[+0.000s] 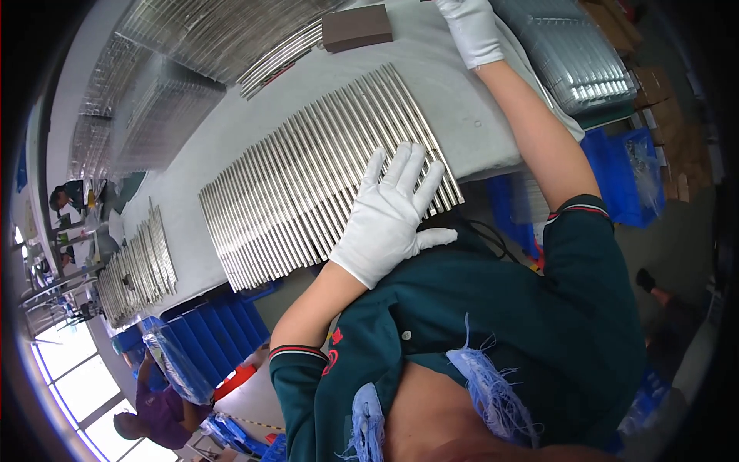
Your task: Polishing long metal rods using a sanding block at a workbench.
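Note:
My left hand (389, 212), in a white glove, lies palm down with fingers spread on a row of shiny metal rods (308, 169). The rods lie side by side, and its thumb points out past their near ends. At the top edge of the view is my right hand (471, 32), also gloved in white. Its fingertips are cut off by the frame, so its grip is hidden. A brown block (356, 28) rests on the table left of that hand, beside a few more thin rods (283, 58).
A pale cloth covers the table (469, 127). Clear plastic trays (573, 58) are stacked at right, and more trays (165, 108) at far left. Another group of rods (138, 266) lies farther left. Blue bins (215, 331) stand below. A person in purple (162, 412) works at lower left.

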Demonstrator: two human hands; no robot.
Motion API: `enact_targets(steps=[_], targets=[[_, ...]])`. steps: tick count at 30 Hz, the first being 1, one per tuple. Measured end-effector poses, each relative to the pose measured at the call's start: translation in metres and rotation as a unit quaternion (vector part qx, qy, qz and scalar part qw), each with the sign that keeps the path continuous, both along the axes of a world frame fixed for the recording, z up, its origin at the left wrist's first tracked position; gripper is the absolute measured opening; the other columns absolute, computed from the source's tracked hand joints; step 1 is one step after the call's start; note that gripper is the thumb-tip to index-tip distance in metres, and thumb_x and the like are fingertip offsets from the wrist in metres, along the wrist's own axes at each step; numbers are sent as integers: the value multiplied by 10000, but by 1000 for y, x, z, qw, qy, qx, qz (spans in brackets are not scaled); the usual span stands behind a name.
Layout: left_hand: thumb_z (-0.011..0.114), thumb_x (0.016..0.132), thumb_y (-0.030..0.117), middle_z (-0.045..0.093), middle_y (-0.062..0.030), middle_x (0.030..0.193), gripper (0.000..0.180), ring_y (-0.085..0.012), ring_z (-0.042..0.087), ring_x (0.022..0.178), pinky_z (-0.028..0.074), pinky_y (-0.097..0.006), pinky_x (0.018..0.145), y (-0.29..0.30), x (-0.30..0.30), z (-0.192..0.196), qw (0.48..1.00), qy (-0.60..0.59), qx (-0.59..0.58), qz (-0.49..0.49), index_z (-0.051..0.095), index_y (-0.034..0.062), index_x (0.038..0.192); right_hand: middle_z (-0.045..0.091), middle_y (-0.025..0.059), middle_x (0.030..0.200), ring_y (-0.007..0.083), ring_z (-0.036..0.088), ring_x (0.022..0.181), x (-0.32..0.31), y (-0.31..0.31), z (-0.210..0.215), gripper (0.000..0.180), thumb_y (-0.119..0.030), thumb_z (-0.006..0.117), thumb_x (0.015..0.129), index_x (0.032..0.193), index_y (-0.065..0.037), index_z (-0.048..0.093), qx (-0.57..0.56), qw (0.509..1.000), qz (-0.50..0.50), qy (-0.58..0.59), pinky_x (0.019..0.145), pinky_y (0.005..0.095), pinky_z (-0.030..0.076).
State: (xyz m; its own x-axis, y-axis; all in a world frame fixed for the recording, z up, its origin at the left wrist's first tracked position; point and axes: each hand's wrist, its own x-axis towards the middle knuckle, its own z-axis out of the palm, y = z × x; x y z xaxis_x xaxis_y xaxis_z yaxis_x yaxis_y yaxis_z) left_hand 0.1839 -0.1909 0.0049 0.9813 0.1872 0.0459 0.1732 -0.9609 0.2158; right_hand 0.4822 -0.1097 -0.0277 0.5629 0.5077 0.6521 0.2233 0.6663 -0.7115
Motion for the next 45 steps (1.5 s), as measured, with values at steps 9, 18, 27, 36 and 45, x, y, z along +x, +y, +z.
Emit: enact_targets(steps=[9,18,27,36,45], targets=[[668,805,692,482,-273,1473,917,-430,439,1415,312,-578,1177,-6,41,-16,995,-63,-14,-72,512,64,1455,458,219,1513,313,425,1417,1,6,-20,768,-184,829,875,1491,64,444,-74,966,-159,-188,1173,348,359],[653,807,707,468,-270,1499,930,-418,420,1440,241,-601,1208,-3,15,-5,999,-8,-13,-43,504,77,1474,434,213,1544,305,398,1451,2,2,-14,742,-169,820,880,1480,72,456,-53,984,-109,-129,1179,356,354],[664,839,655,475,-274,1485,881,-427,431,1423,290,-571,1193,-2,7,-3,999,-14,-16,-39,512,46,1457,440,223,1535,319,396,1453,11,7,-28,724,-230,815,889,1462,63,484,-82,960,-161,-217,1193,377,323],[701,864,569,468,-250,1501,834,-424,415,1438,316,-542,1196,-4,16,-3,985,-111,-95,-91,486,36,1469,370,228,1592,299,346,1488,21,9,-32,838,-283,808,906,1505,122,386,-73,986,-98,-116,1225,382,283],[685,858,603,455,-243,1533,858,-394,417,1452,272,-557,1210,5,-43,3,998,33,0,55,478,67,1495,433,213,1544,298,433,1425,3,9,-27,840,-314,812,901,1512,94,405,-75,993,-50,-81,1184,367,348]])
